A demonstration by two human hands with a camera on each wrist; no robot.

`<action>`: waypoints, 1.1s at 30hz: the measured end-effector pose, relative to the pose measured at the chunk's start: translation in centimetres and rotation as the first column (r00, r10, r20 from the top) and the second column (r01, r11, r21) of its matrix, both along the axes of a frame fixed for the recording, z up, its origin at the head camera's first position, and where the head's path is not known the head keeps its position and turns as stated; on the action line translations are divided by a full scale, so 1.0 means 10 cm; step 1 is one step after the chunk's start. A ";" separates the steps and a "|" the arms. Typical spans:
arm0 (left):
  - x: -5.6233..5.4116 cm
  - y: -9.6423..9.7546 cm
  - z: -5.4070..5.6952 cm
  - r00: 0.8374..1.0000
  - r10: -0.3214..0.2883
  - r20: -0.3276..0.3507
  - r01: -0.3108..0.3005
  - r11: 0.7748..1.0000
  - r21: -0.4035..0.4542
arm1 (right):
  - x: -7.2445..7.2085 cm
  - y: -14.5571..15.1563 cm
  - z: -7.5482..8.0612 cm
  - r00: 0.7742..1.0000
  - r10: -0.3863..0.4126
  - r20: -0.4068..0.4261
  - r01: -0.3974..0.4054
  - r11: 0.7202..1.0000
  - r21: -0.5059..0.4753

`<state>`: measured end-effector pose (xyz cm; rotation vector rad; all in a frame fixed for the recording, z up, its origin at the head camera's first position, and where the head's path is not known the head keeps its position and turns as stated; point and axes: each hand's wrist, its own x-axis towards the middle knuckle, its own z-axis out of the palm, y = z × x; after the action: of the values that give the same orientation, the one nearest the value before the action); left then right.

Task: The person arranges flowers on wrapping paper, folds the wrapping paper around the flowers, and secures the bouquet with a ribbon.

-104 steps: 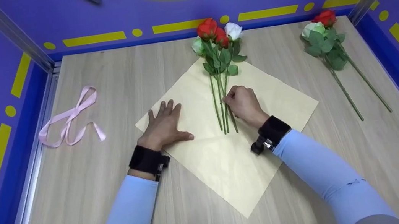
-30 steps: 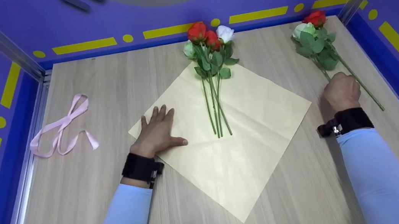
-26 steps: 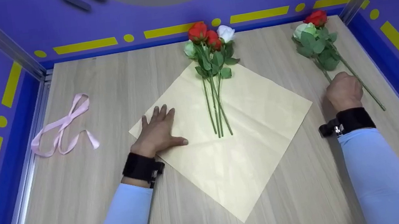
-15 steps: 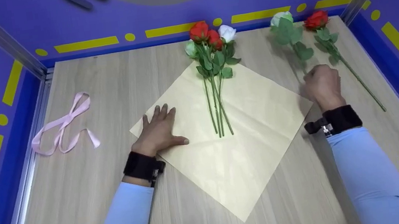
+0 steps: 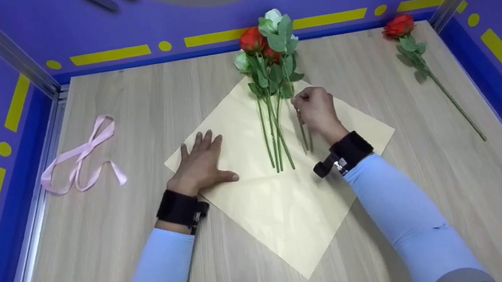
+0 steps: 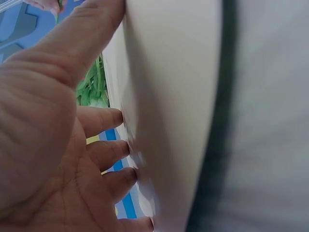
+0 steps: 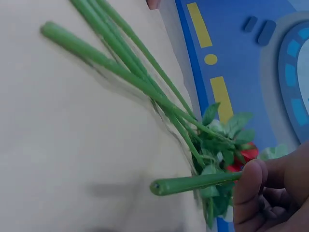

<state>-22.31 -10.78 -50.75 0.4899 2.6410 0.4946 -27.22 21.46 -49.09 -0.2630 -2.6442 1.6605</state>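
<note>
My right hand [image 5: 317, 109] pinches the stem of a pale green-white rose [image 5: 273, 20], held over the right side of the bunch. In the right wrist view the stem [image 7: 198, 183] juts out past the thumb, above the wrapping paper. Red roses [image 5: 251, 40] and another pale green rose [image 5: 242, 61] lie at the paper's far corner, their stems [image 5: 275, 142] crossing its middle. The white rose there is mostly hidden behind the held one. My left hand [image 5: 201, 164] lies with spread fingers on the left corner of the cream wrapping paper [image 5: 285, 219]; its fingertips [image 6: 113, 117] touch the sheet.
A single red rose [image 5: 398, 26] lies at the table's right side, its stem slanting toward the near right. A loose pink ribbon [image 5: 87, 148] is at the left. Blue-purple panels [image 5: 119, 22] border the wooden table [image 5: 129, 103] at the back and sides.
My right hand let go of a stem in the bunch, picked the pale green-white rose from the right side and carried it left over the bunch. The left hand has stayed on the paper.
</note>
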 end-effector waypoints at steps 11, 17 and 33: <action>0.01 0.00 0.01 1.000 -0.005 -0.008 0.005 1.000 -0.002 | 0.00 -0.21 -0.24 0.997 0.013 0.071 -0.023 0.988 0.154; 0.01 0.00 0.01 1.000 -0.006 -0.015 0.006 1.000 -0.001 | 0.04 -0.24 -0.24 0.997 0.020 0.074 -0.031 0.988 0.152; 0.01 0.00 0.01 1.000 -0.006 -0.009 0.006 1.000 -0.005 | 0.10 -0.29 -0.21 0.996 0.038 0.085 -0.049 0.990 0.131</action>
<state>-22.23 -10.80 -50.68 0.5003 2.6481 0.4851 -26.18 18.60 -51.17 -0.2791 -2.8257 1.5077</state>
